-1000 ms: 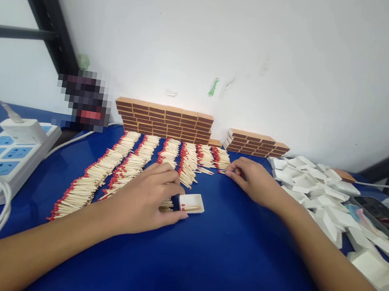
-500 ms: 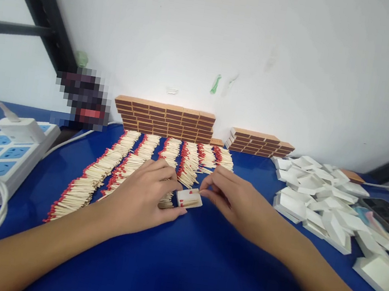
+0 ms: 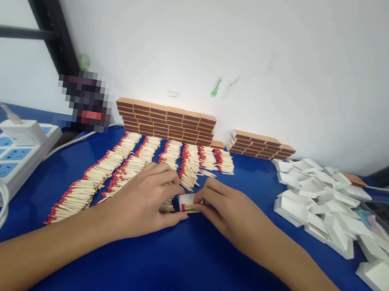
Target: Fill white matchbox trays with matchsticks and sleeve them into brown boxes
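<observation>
A: In the head view, since a second ago, the right hand point(image 3: 232, 208) has travelled from the rightmost match heap point(image 3: 225, 162) to the small white tray point(image 3: 188, 198). The left hand point(image 3: 154, 189) has kept its place.

B: Where is that tray?

A: Mid blue worktop point(image 3: 196, 273); make it the clock's centre. The left hand is at nine, thumb and finger bracketing the tray's end, apparently holding it. The right reaches in from three, its grip narrow over the other end; I cannot tell whether anything is pinched.

B: What's inside?

A: A few matches point(image 3: 187, 208) along the near side, red heads towards nine; fingers hide the rest. The step looks like laying matches in. The next move calls for a light release, sticks flat, tray level.

B: Other containers?

A: Loose white trays point(image 3: 315, 185) lie jumbled around three, several showing white insides. Brown-sided matchboxes form a larger stack point(image 3: 168, 122) at eleven and a smaller stack point(image 3: 257, 145) between one and two, contents hidden.
</observation>
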A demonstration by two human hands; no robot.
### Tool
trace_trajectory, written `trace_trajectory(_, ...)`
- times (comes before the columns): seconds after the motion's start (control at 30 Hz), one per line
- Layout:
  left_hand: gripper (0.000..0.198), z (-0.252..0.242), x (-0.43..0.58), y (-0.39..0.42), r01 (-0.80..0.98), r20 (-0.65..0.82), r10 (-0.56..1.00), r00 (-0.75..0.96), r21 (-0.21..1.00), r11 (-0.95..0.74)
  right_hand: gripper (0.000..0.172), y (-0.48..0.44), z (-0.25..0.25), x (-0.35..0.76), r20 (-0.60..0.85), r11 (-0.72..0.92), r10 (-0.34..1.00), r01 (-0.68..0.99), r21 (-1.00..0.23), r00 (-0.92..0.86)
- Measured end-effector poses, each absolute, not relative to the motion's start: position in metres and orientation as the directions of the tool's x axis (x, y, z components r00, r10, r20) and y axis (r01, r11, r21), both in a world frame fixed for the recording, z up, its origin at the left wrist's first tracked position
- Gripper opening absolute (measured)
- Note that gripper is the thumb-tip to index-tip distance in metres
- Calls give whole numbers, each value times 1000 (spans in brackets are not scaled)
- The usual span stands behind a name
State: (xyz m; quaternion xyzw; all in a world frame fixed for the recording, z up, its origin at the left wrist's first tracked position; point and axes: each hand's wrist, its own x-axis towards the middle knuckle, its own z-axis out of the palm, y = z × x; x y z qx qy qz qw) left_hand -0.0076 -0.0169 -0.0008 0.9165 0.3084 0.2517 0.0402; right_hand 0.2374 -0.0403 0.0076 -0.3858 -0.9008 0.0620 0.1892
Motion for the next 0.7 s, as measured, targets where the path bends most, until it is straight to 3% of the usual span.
trace_trajectory(0.1,23,-1,-7,-17,543,431,585,687,232,-807,16,-30,13,253,337,643,761,714,-276,-554)
trace_trajectory(0.23,22,0,-8,-17,530,431,574,696,231,-816,17,-5,12,289,426,506,817,838,-206,-389)
trace_trajectory(0.5,23,0,-11,-15,522,444,569,692,237,-819,18,25,-7,319,267,393,905,891,-228,-331)
trace_trajectory(0.7,24,0,-10,-15,517,446,567,693,242,-821,21,28,-10,322,293,418,892,876,-240,-345)
